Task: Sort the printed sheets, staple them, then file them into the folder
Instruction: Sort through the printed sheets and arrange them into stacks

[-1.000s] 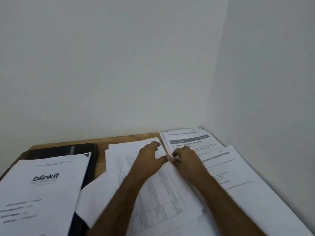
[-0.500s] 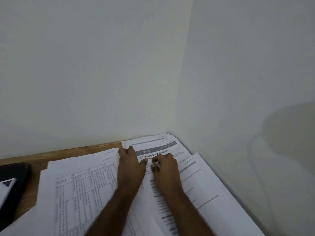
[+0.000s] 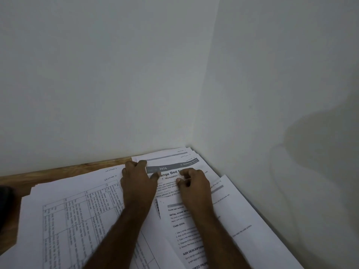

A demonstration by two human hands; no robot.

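Observation:
Printed sheets cover the wooden table. A stack headed "Change Bed Sheets" with a grey banner "3406" lies in the far right corner. My left hand rests on its left edge, thumb against the page. My right hand lies on the same stack with fingers curled, fingertips pressing the paper. Sheets with printed tables lie to the left. Another text sheet, "Task Goal", sits under my right forearm. No stapler is in view.
Two white walls meet at the corner right behind the stack. A strip of bare wooden table shows at the far left. A dark object sits at the left edge. More sheets run along the right wall.
The view has swung right; the black folder and "blinkit" sheet left the frame. Both hands moved from the table sheets onto the "Change Bed Sheets" stack and stay there.

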